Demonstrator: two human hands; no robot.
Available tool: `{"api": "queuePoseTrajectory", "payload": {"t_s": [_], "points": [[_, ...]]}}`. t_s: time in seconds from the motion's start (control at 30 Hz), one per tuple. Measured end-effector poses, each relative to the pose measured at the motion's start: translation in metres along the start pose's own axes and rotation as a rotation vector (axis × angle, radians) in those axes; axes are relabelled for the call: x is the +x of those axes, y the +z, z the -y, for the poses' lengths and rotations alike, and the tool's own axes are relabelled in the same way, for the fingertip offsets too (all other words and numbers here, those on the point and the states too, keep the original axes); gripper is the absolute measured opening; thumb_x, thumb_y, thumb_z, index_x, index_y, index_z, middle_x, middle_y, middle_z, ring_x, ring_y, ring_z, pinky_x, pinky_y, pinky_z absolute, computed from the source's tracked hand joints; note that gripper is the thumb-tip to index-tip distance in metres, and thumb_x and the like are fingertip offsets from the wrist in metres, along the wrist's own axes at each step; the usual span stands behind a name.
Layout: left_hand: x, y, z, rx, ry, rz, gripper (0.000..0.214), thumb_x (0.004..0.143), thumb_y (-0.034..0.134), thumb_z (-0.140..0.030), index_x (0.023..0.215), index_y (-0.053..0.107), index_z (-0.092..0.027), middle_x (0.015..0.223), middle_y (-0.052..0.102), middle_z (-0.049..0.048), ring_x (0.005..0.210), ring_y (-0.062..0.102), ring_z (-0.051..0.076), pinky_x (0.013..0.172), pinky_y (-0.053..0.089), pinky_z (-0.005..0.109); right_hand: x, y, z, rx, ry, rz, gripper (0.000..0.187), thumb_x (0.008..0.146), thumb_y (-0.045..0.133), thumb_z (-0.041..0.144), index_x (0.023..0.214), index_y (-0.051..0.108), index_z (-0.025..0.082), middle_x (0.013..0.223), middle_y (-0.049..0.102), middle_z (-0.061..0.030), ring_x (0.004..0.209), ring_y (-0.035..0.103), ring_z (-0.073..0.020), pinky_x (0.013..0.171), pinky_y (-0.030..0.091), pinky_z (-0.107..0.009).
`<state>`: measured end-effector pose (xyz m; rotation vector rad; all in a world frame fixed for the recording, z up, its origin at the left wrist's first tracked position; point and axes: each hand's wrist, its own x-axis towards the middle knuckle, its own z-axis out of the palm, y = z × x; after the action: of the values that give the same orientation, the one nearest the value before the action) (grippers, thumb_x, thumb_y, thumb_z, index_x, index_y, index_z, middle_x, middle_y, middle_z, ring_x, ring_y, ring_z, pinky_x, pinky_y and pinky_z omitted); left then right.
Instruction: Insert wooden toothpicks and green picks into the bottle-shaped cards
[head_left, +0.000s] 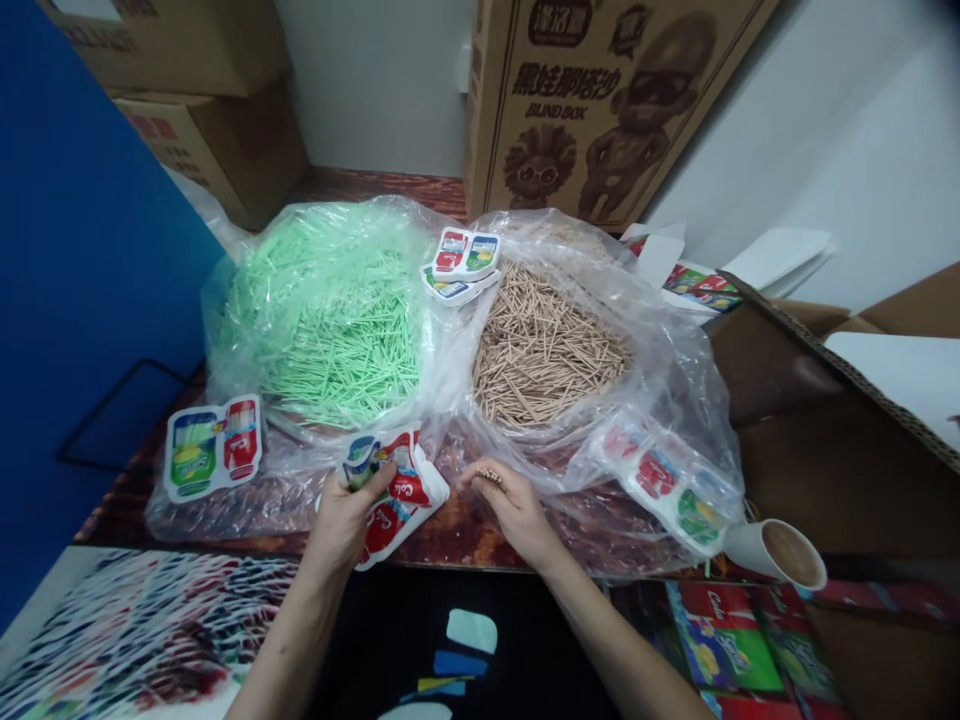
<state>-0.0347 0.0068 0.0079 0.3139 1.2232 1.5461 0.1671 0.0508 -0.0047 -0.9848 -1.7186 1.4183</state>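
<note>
Left grip (339,518) on packets (407,486), right grip (519,508) around sticks (491,477)

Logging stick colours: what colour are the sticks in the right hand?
Light brown; the sticks in the right hand show best in the head view.

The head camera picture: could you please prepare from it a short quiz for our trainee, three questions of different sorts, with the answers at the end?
1. Multiple choice. What does the person's right hand hold?
a) a pair of scissors
b) a small bunch of brown sticks
c) a roll of tape

2. True or false? In the picture, the heap of green sticks lies to the right of the heap of brown sticks.

3. Short answer. Which two English words are printed on the large carton behind the heaps?

Key: 1 – b; 2 – false, the green heap is on the left; 3 – BLIND BOX.
</note>
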Motion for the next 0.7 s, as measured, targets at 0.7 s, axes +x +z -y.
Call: {"api": "queuePoseTrajectory", "payload": {"t_s": [0.7], "points": [[-0.005,-0.011,0.006,0.077,0.019,0.045,0.030,0.061,0.084,-0.027,0.087,0.073,-0.017,0.083,0.077,0.0024,0.072,0.070,0.020,0.071,0.057,0.031,0.011,0.006,0.010,-0.012,-0.017,0.047,0.018,0.094,0.047,0.026,0.089,0.063,0.020,0.084,0.064,-0.0030,0.085,0.061,-0.0174,0.080,0.045,-0.029]]}}
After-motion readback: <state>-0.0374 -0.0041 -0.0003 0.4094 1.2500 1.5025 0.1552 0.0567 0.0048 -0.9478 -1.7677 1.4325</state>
